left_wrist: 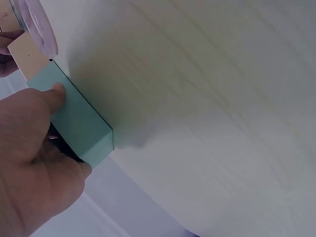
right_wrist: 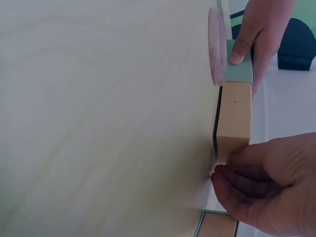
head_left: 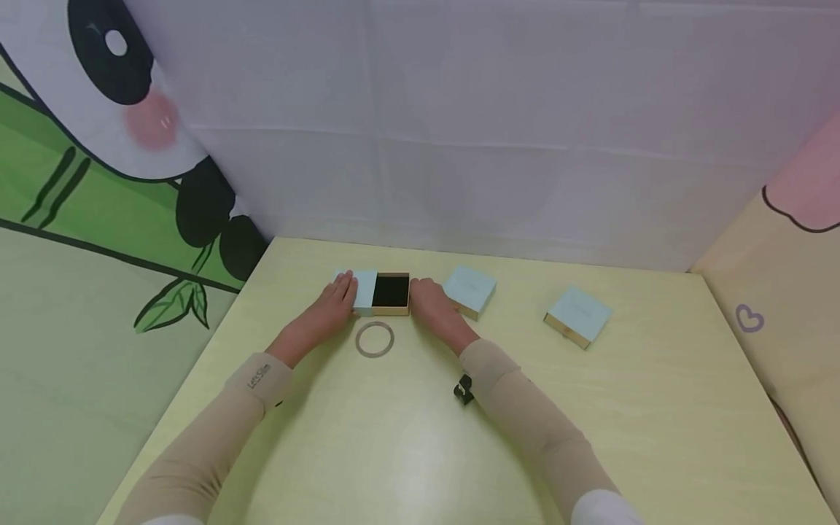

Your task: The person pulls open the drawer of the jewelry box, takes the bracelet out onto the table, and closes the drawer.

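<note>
A light-blue slide-out gift box lies near the table's far edge, its sleeve (head_left: 365, 293) on the left and its tan drawer (head_left: 391, 311) drawn partly out to the right. Black lining shows inside the drawer. My left hand (head_left: 335, 300) grips the sleeve, with the thumb on its near side in the left wrist view. At the drawer's right end, my right hand (right_wrist: 269, 185) pinches the end panel between thumb and curled fingers; the exact spot pinched is partly hidden. Just in front of the box lies a pale pinkish bangle (head_left: 357, 340), flat on the table.
Two similar light-blue boxes with tan sides are on the table: one box (head_left: 471, 289) close beside my right hand, another box (head_left: 580, 315) farther right. A pale wall cloth (head_left: 459, 197) rises behind the table's far edge. A printed cartoon cloth (head_left: 98, 197) hangs on the left.
</note>
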`<state>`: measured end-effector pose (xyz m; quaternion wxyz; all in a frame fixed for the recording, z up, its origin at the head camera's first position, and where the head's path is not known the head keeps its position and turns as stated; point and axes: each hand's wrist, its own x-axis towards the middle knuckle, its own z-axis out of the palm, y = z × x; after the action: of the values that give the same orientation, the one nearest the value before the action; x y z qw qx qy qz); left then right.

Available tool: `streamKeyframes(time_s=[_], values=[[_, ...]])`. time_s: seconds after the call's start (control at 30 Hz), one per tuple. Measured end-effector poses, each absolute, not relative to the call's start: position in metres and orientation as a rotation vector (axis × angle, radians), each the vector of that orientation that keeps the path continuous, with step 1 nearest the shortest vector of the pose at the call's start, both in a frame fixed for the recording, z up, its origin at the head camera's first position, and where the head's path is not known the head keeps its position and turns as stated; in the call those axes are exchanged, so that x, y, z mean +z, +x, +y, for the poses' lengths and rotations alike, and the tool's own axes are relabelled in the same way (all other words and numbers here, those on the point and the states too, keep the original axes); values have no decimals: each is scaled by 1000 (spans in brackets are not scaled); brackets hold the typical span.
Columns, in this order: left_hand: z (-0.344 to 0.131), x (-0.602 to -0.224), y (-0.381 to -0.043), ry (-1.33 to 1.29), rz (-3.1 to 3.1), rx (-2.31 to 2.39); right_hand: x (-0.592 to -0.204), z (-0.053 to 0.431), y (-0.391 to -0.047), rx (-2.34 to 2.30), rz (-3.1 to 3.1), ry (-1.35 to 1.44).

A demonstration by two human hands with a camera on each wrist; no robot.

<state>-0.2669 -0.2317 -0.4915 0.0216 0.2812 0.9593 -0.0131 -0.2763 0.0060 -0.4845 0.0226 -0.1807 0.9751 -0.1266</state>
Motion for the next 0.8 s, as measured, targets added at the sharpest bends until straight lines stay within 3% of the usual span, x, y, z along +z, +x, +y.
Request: streamKeyframes(time_s=[0.8], values=[[-229,-485,-264,843,2949,-31,-479,-24,-288,-507,2976,-484]])
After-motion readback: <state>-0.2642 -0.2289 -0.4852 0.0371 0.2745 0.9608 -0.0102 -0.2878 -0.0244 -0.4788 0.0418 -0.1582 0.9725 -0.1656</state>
